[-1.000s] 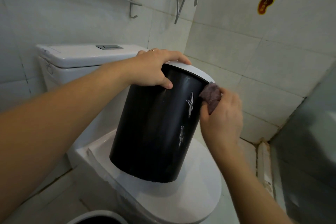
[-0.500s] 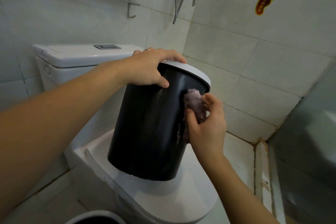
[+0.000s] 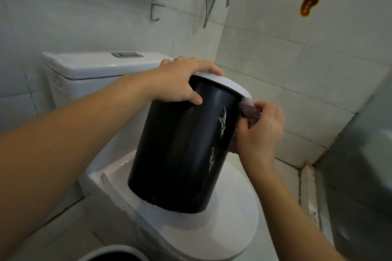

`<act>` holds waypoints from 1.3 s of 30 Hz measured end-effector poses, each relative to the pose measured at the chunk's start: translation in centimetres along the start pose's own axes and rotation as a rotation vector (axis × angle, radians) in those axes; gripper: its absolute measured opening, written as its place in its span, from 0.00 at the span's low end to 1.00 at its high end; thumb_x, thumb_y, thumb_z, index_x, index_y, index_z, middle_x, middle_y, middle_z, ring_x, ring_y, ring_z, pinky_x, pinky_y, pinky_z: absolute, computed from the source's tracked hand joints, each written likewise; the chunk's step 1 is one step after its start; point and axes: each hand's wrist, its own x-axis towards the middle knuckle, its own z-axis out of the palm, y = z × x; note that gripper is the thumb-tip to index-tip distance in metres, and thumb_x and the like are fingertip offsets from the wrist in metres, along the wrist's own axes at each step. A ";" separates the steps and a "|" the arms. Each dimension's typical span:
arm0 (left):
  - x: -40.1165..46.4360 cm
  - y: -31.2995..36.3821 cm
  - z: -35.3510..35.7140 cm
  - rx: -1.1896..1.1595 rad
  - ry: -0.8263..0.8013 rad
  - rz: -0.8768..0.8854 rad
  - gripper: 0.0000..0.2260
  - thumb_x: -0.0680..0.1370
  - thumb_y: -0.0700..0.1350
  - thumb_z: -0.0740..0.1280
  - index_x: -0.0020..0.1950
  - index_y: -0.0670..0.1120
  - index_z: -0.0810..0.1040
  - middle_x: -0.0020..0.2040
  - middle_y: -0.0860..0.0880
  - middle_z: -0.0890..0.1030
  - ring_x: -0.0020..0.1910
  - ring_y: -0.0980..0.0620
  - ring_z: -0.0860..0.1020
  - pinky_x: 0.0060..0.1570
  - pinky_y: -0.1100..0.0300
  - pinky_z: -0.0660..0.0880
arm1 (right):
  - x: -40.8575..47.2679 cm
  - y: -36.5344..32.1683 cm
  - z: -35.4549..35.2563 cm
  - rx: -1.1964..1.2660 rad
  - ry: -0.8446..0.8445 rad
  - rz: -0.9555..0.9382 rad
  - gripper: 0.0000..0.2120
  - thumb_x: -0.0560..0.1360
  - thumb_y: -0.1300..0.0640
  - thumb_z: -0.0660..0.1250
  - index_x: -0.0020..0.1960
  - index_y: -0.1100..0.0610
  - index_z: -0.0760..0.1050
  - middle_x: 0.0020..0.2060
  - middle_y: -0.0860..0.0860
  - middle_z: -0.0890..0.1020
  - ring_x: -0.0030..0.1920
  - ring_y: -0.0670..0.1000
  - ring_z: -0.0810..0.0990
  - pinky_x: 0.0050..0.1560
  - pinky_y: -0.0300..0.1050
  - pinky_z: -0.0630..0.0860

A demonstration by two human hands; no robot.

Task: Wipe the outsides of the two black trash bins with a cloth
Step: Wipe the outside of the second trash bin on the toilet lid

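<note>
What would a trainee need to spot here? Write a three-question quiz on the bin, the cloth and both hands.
1. True or false: the black bin stands on the closed toilet lid.
2. Which of the hands holds the purple cloth? A. left hand B. right hand
3. Fill in: the left hand grips the bin at its white ____.

Key: 1 true; 2 B; 3 rim.

Dim, even light – soft shadows; wide-angle bending at edges, right side blurred
</note>
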 end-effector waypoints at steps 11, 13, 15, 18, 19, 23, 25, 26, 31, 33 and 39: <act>-0.2 -0.8 -0.3 -0.009 0.002 -0.014 0.29 0.74 0.44 0.74 0.68 0.67 0.69 0.55 0.59 0.70 0.60 0.55 0.63 0.70 0.50 0.61 | -3.2 -0.1 0.0 0.237 -0.251 -0.046 0.18 0.77 0.49 0.66 0.66 0.42 0.75 0.65 0.50 0.71 0.65 0.52 0.70 0.65 0.38 0.65; -0.2 -0.6 -0.4 -0.010 -0.004 -0.017 0.29 0.74 0.44 0.74 0.68 0.67 0.69 0.51 0.63 0.69 0.59 0.55 0.64 0.68 0.51 0.62 | -3.5 -0.1 0.0 0.284 -0.282 -0.019 0.19 0.78 0.52 0.67 0.67 0.38 0.71 0.59 0.48 0.75 0.61 0.46 0.73 0.61 0.30 0.65; -0.2 -0.4 -0.4 -0.020 -0.014 -0.027 0.28 0.74 0.43 0.73 0.68 0.66 0.69 0.48 0.67 0.66 0.57 0.55 0.65 0.65 0.53 0.63 | -3.5 -0.3 -0.1 0.296 -0.235 -0.041 0.19 0.78 0.55 0.67 0.67 0.42 0.73 0.54 0.48 0.76 0.55 0.38 0.74 0.55 0.25 0.66; 0.0 -0.4 -0.3 -0.009 0.015 -0.031 0.25 0.74 0.47 0.74 0.66 0.65 0.71 0.49 0.62 0.69 0.56 0.53 0.68 0.66 0.50 0.65 | -2.8 -0.5 -0.1 0.265 -0.206 -0.043 0.20 0.78 0.59 0.68 0.69 0.49 0.75 0.54 0.47 0.78 0.53 0.35 0.75 0.56 0.29 0.70; 0.2 -0.4 -0.2 -0.001 0.026 -0.033 0.24 0.74 0.49 0.74 0.66 0.65 0.71 0.49 0.61 0.70 0.56 0.53 0.68 0.67 0.48 0.66 | -2.4 -0.7 -0.2 0.263 -0.214 -0.019 0.20 0.78 0.59 0.69 0.70 0.50 0.74 0.56 0.47 0.80 0.55 0.38 0.77 0.59 0.36 0.73; 0.5 0.0 0.2 0.029 0.036 -0.006 0.23 0.73 0.50 0.75 0.65 0.63 0.72 0.45 0.65 0.68 0.55 0.53 0.67 0.66 0.47 0.66 | -1.2 -1.3 0.0 0.214 -0.204 -0.055 0.21 0.79 0.57 0.69 0.71 0.53 0.71 0.61 0.49 0.79 0.59 0.48 0.77 0.62 0.44 0.74; 0.6 0.4 0.3 0.040 0.035 0.009 0.24 0.74 0.49 0.75 0.66 0.62 0.72 0.45 0.65 0.66 0.55 0.53 0.66 0.67 0.48 0.64 | -1.1 -1.6 0.2 0.157 -0.200 -0.145 0.23 0.78 0.55 0.69 0.71 0.55 0.71 0.59 0.47 0.76 0.58 0.45 0.74 0.60 0.29 0.67; 0.6 0.6 0.3 0.044 0.032 0.011 0.24 0.74 0.49 0.75 0.66 0.62 0.72 0.44 0.65 0.66 0.55 0.53 0.65 0.67 0.48 0.64 | -1.1 -1.6 0.2 0.131 -0.199 -0.178 0.23 0.78 0.54 0.70 0.71 0.55 0.71 0.59 0.46 0.74 0.56 0.43 0.72 0.58 0.24 0.64; 0.9 0.5 0.3 0.034 0.003 0.014 0.24 0.73 0.48 0.76 0.65 0.62 0.72 0.44 0.65 0.68 0.53 0.52 0.68 0.66 0.47 0.66 | -0.5 -0.6 -0.2 0.104 -0.177 -0.174 0.18 0.79 0.59 0.68 0.68 0.56 0.75 0.55 0.51 0.79 0.50 0.41 0.72 0.52 0.22 0.64; 1.1 0.5 0.3 0.021 -0.007 0.019 0.24 0.73 0.48 0.76 0.64 0.62 0.72 0.44 0.64 0.69 0.53 0.52 0.69 0.65 0.46 0.67 | -0.4 -0.5 -0.3 0.076 -0.174 -0.168 0.17 0.79 0.58 0.68 0.68 0.55 0.76 0.53 0.50 0.78 0.47 0.38 0.70 0.49 0.23 0.65; 1.6 0.2 0.2 0.039 -0.003 0.039 0.23 0.71 0.46 0.77 0.61 0.59 0.73 0.46 0.60 0.73 0.52 0.50 0.71 0.62 0.45 0.70 | 0.0 -0.2 -0.4 0.075 -0.128 -0.148 0.16 0.77 0.60 0.70 0.64 0.55 0.78 0.47 0.50 0.75 0.42 0.40 0.68 0.44 0.27 0.66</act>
